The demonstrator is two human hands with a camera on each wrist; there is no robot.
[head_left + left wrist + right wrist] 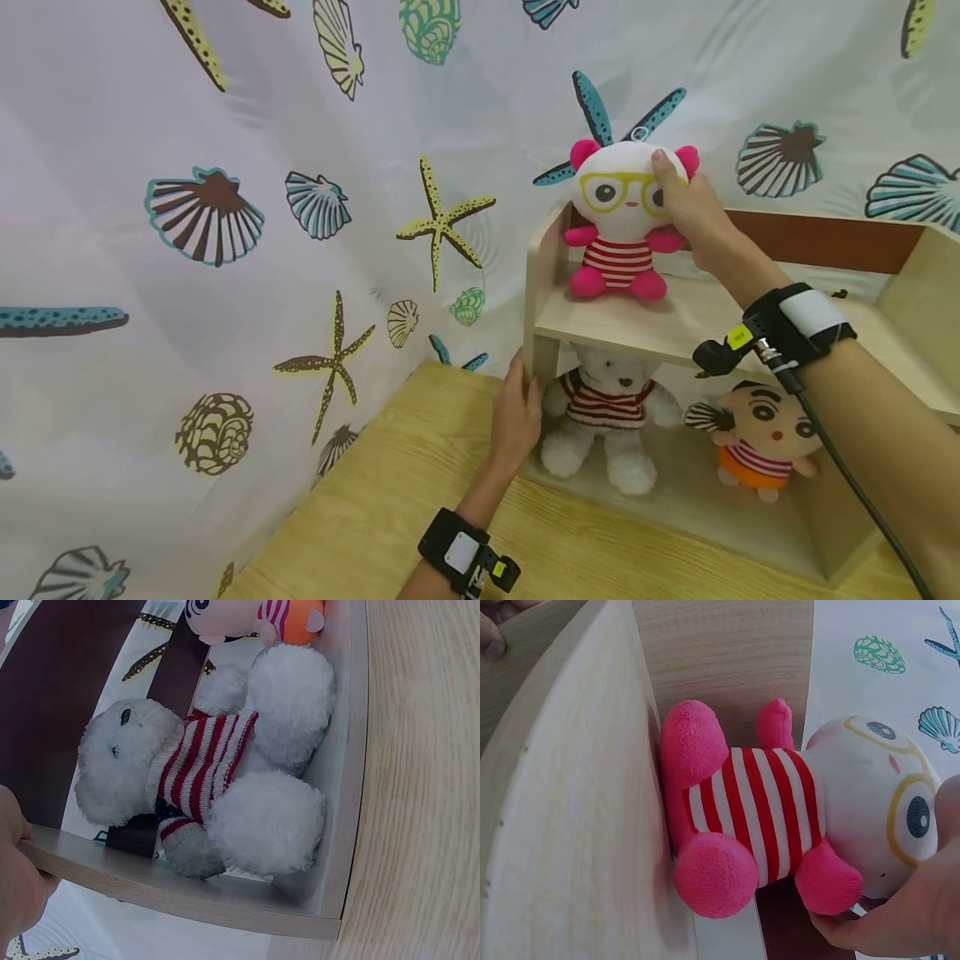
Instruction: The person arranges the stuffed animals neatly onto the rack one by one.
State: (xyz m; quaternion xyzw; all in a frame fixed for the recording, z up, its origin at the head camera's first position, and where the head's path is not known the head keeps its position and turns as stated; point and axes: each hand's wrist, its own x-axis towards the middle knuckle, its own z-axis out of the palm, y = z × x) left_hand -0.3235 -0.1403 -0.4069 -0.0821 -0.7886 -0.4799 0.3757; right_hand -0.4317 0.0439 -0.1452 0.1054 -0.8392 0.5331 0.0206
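Note:
A plush panda (618, 262) with pink limbs, yellow glasses and a red-and-white striped top sits on the upper board of a wooden shelf (720, 321). My right hand (701, 217) holds the side of its head, thumb in front over one lens. In the right wrist view the panda's feet (716, 874) touch the board. My left hand (516, 417) grips the shelf's left side panel (187, 900) by its front edge. Beside it, in the lower compartment, a fluffy white teddy bear (199, 761) in a striped sweater sits upright.
A plush boy (765, 437) in orange shorts sits right of the bear on the lower level. The shelf stands on a wood-grain table (382, 492). A white curtain (247, 333) printed with shells and starfish hangs behind. A black cable (855, 492) runs along my right forearm.

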